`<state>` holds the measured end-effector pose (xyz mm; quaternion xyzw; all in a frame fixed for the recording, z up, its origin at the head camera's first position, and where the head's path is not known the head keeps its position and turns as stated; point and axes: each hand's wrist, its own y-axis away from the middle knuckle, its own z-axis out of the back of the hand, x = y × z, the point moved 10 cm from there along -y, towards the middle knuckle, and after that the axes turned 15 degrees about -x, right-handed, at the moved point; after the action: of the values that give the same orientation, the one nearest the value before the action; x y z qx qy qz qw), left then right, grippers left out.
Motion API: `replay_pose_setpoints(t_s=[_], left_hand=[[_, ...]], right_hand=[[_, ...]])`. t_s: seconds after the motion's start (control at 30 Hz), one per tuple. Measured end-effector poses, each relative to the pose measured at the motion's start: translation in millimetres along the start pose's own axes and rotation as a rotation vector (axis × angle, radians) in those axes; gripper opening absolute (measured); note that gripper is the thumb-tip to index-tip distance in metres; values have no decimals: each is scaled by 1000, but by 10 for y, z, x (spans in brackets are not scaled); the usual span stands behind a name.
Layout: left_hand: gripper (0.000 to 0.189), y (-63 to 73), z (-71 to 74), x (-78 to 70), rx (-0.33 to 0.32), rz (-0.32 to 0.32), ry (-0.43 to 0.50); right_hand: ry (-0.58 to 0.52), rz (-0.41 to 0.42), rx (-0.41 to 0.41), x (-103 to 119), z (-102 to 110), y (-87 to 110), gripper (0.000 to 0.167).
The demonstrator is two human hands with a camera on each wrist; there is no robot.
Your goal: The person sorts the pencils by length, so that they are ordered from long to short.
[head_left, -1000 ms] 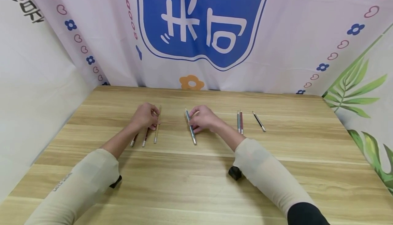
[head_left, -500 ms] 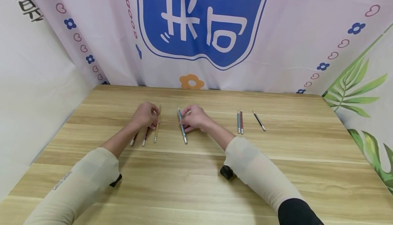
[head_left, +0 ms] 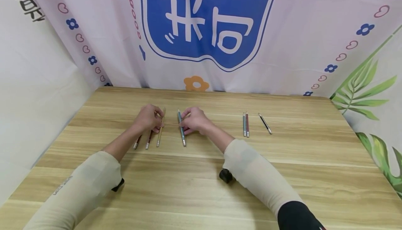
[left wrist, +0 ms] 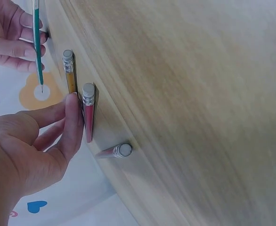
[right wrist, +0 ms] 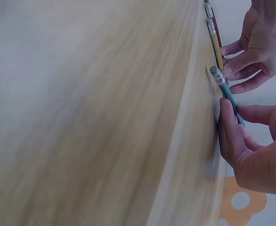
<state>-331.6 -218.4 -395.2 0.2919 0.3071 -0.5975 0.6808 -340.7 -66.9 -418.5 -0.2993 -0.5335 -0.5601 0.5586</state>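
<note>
My right hand (head_left: pixel 195 120) pinches a teal-blue pencil (head_left: pixel 183 134) between thumb and fingers. Its eraser end points toward me in the head view. In the right wrist view, that pencil (right wrist: pixel 229 95) is tilted, with a shadow on the wood beside it. To the left, my left hand (head_left: pixel 149 118) has thumb and fingers on a yellow pencil (head_left: pixel 159 136). Two dark red pencils, one of them nearest the yellow one (head_left: pixel 148 142) and another farther left (head_left: pixel 136 143), lie partly hidden under that hand. In the left wrist view, the erasers of the yellow pencil (left wrist: pixel 69 59) and red pencil (left wrist: pixel 88 92) face the camera.
On the right of the wooden table (head_left: pixel 201 195) lie a blue pencil (head_left: pixel 244 125) and a red pencil (head_left: pixel 247 125) side by side. A short black pencil (head_left: pixel 265 123) lies slanted beyond them. A printed curtain (head_left: pixel 125 66) hangs behind the table's back edge.
My right hand has moved left with the teal-blue pencil, bringing it nearer to the yellow one. My left hand has stayed almost in place.
</note>
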Motion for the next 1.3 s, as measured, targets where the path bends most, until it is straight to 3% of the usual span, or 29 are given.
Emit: replay_pose_setpoints(t_s=[0.53, 0.8, 1.3], left_hand=[[34, -21, -3, -22, -8, -10, -16], [35, -12, 5, -10, -9, -2, -4], [32, -26, -2, 16, 4, -14, -17]], right_hand=[[-23, 19, -71, 84, -91, -51, 26], [16, 34, -129, 123, -112, -56, 25], [94, 57, -166, 168, -138, -71, 18]])
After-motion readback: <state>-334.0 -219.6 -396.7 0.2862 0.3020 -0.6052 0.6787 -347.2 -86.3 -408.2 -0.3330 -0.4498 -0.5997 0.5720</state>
